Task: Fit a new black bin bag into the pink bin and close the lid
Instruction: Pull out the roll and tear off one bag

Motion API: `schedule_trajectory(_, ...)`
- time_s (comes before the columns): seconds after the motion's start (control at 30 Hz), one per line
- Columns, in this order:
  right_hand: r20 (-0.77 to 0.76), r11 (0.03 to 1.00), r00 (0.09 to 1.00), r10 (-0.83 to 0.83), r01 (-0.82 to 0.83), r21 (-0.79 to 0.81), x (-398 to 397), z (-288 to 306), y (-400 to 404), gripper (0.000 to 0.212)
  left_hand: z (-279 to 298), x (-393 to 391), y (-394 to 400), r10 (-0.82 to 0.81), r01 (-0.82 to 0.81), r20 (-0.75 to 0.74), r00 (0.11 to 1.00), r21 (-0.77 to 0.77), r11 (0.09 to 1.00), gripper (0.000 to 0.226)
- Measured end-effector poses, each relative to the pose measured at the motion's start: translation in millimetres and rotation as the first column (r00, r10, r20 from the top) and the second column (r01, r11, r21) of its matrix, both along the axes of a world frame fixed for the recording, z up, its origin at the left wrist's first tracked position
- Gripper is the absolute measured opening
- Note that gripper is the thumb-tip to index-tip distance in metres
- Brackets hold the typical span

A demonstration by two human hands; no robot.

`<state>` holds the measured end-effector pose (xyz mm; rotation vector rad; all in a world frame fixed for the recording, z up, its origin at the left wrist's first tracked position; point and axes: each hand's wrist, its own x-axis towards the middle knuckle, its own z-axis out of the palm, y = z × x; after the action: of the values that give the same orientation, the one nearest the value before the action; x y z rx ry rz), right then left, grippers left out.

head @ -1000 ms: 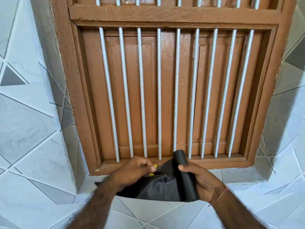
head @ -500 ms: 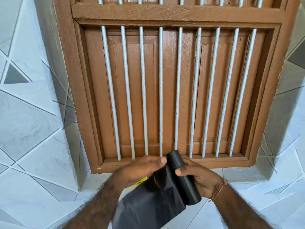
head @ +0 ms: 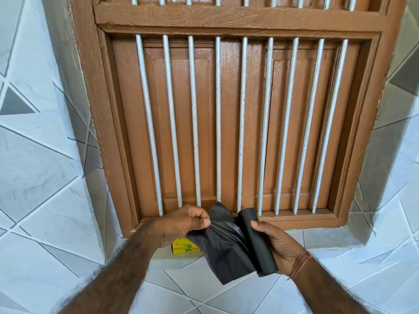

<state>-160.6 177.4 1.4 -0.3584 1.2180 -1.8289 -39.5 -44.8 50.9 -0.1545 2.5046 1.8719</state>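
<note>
My right hand (head: 277, 245) grips a roll of black bin bags (head: 258, 243), held slanted in front of me. A loose black bin bag (head: 224, 250) hangs off the roll to its left, partly unrolled and creased. My left hand (head: 183, 222) pinches the upper edge of that loose bag between thumb and fingers. The pink bin and its lid are not in view.
A yellow bin-bag box (head: 183, 247) lies on the white tiled ledge (head: 328, 241) under my hands. Behind stands a brown wooden window frame (head: 229, 17) with white vertical bars (head: 217, 118). White and grey tiled walls (head: 40, 155) flank it on both sides.
The loose bag has been drawn further off the roll, and my hands have moved apart. The yellow box under them has come into view.
</note>
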Motion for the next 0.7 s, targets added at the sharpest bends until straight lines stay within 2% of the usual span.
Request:
schedule_trajectory(0.1, -0.018, 0.999, 0.999, 0.027, -0.027, 0.028, -1, 0, 2, 0.077, 4, 2, -7, 0.028, -0.029, -0.002, 1.0, -0.104, 0.994, 0.016)
schedule_trajectory(0.23, -0.054, 0.996, 0.995, 0.078, -0.075, 0.047, -2, 5, 6, 0.055, 15, 9, -16, 0.015, 0.005, 0.067, 0.998, -0.288, 0.957, 0.015)
schedule_trajectory(0.5, -0.088, 0.999, 0.996, 0.015, -0.01, 0.049, -13, 7, 10, 0.051, 20, 37, -47, 0.02, 0.052, 0.184, 0.983, -0.38, 0.924, 0.018)
schedule_trajectory(0.63, -0.196, 0.998, 0.978, 0.067, -0.062, 0.031, -12, 12, 7, 0.054, 15, 42, -53, 0.009, 0.108, 0.235, 0.972, -0.481, 0.87, 0.016)
schedule_trajectory(0.7, -0.257, 0.994, 0.96, 0.108, -0.101, 0.043, -7, 18, 2, 0.05, 14, 37, -46, 0.032, 0.09, 0.21, 0.977, -0.545, 0.833, 0.008)
